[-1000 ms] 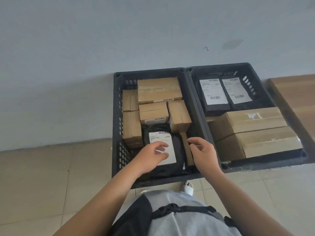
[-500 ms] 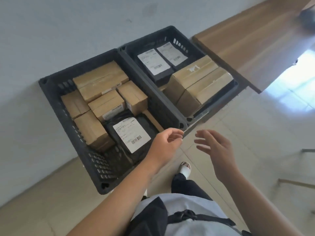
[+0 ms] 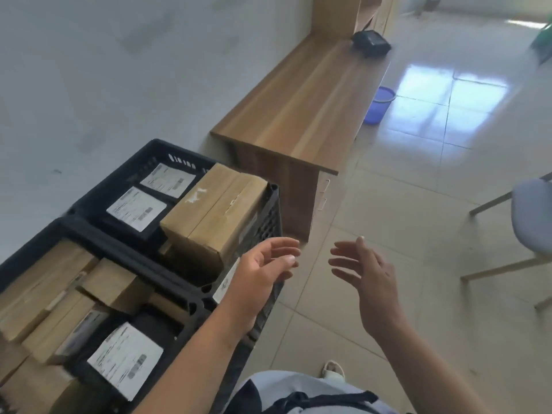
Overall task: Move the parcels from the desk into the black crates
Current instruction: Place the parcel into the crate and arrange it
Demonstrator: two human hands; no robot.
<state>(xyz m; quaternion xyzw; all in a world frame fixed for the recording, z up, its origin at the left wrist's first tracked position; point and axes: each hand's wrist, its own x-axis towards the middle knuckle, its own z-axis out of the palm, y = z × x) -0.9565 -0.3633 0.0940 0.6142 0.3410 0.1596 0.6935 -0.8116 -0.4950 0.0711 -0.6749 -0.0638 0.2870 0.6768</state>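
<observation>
Wooden worktop (image 3: 301, 106) runs along the wall, one black parcel (image 3: 370, 43) at upper right. Crates (image 3: 270, 216) sit lower left, full. My left hand (image 3: 263, 273) and right hand (image 3: 367, 276) hover open, empty.

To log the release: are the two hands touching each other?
Apart. The head view shows bare floor tiles between the left hand and the right hand; both hold nothing.

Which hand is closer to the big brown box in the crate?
Left. The left hand hovers open right beside the big brown box, overlapping the crate. The right hand hangs farther away over the floor.
</observation>
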